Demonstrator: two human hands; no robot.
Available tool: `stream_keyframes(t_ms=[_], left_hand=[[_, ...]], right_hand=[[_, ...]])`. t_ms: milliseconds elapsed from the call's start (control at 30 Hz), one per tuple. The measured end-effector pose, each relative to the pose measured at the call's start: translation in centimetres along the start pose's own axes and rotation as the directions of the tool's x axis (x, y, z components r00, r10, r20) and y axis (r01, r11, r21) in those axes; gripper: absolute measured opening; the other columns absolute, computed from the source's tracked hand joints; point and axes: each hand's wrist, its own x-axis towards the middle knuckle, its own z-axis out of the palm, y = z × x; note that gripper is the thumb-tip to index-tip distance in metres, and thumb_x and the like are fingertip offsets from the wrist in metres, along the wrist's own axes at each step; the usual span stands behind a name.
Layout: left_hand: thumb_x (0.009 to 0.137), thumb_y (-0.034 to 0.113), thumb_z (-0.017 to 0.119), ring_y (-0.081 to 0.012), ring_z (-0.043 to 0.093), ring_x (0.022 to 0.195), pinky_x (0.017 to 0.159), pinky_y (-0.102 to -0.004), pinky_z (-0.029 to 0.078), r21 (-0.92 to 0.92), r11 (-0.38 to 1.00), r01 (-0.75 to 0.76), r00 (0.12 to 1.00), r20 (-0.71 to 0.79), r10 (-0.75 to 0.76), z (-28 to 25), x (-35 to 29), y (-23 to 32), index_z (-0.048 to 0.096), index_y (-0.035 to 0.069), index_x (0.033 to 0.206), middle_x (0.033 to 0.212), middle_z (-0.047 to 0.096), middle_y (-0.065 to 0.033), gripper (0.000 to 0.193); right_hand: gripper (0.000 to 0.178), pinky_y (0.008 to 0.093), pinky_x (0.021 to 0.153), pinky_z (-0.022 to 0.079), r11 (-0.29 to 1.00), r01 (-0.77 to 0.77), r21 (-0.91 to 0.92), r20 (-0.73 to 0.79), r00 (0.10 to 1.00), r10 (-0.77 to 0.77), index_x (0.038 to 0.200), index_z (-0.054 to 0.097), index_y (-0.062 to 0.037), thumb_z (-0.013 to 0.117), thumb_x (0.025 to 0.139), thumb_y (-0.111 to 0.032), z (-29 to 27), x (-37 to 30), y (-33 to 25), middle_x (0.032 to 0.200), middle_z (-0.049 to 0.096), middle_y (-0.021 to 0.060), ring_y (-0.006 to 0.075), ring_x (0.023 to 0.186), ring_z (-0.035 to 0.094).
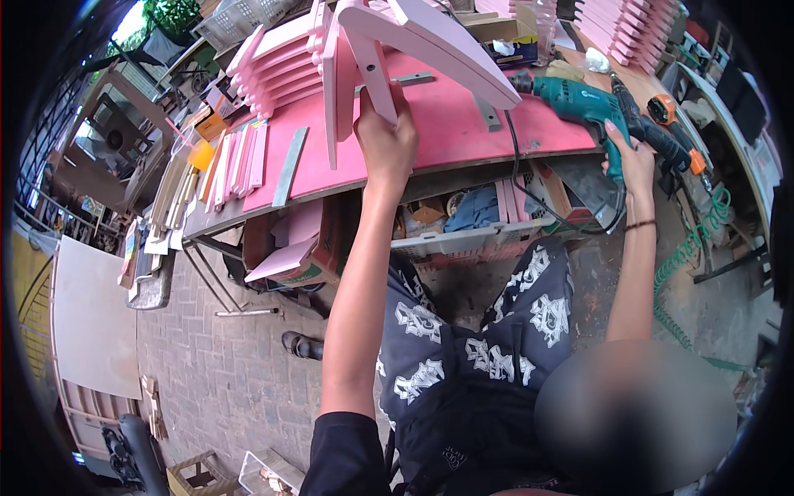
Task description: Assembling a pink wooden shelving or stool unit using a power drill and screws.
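My left hand (387, 142) is closed round a short leg of a pink wooden assembly (430, 48), which is tilted up over the table. A dark hole or screw head shows on that leg. My right hand (633, 161) is wrapped round the handle of a teal electric drill (572, 101), its chuck pointing left, close to the right end of the assembly's slanted board. Whether the two touch, I cannot tell. The drill's black cord (514, 145) loops down over the table's front edge. Beneath the assembly lies the pink tabletop (447, 120).
Stacked pink slatted pieces (285, 70) stand at the back left, and more pink pieces (624, 33) at the back right. Loose pink strips (240, 165) and a metal bar (289, 165) lie left. Orange-tipped tools (674, 124) sit right, above a coiled green hose (695, 240). Under the table is a crate (463, 241).
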Motion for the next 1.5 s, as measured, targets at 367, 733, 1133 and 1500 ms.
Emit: stream_keyframes(t_ms=[367, 733, 1133, 1500], left_hand=[[0.091, 0.011, 0.054, -0.0220, 0.057, 0.064, 0.063, -0.0339, 0.046, -0.060, 0.990, 0.130, 0.991, 0.037, -0.128, 0.2, 0.0, 0.8, 0.053, -0.006, 0.098, 0.070, 0.058, -0.0154, 0.019], [0.093, 0.034, 0.057, -0.0345, 0.061, 0.071, 0.067, -0.0413, 0.048, -0.007, 0.998, 0.067, 0.998, 0.015, -0.067, 0.4, -0.1, 0.8, 0.053, -0.004, 0.099, 0.076, 0.061, -0.0194, 0.039], [0.099, 0.053, 0.022, -0.0166, 0.049, 0.049, 0.048, -0.0320, 0.038, -0.030, 0.997, 0.066, 0.996, -0.055, -0.068, 0.6, -0.1, -0.4, 0.049, 0.001, 0.073, 0.055, 0.045, -0.0054, 0.063], [0.101, 0.043, 0.030, -0.0419, 0.059, 0.063, 0.054, -0.0456, 0.045, 0.087, 0.996, -0.001, 1.000, -0.016, 0.002, 2.1, -0.3, 0.9, 0.049, -0.002, 0.096, 0.067, 0.057, -0.0203, 0.049]], right_hand=[[0.039, 0.0244, 0.048, 0.042, 0.795, 0.263, 0.548, -0.318, 0.944, -0.093, 0.114, 0.048, 0.0040, 0.051, 0.096, -0.031, -1.4, -13.3, -0.7, 0.093, 0.058, 0.0132, 0.0091, 0.058, 0.050], [0.049, 0.0243, 0.045, 0.037, 0.451, -0.023, 0.892, 0.170, 0.942, -0.289, 0.122, 0.034, 0.0056, 0.054, 0.087, -0.022, -0.8, -22.6, 3.8, 0.112, 0.046, 0.0111, 0.0090, 0.049, 0.041], [0.050, 0.0253, 0.054, 0.040, 0.808, 0.139, 0.572, 0.375, 0.832, -0.409, 0.103, 0.038, 0.0020, 0.063, 0.081, -0.035, -0.2, -24.9, -0.7, 0.078, 0.045, 0.0087, 0.0138, 0.055, 0.046], [0.041, 0.0319, 0.068, 0.047, 0.927, 0.254, 0.275, 0.566, 0.737, -0.370, 0.106, 0.045, 0.0006, 0.056, 0.082, -0.031, 2.9, -26.3, -1.8, 0.095, 0.061, 0.0239, 0.0204, 0.073, 0.057]])
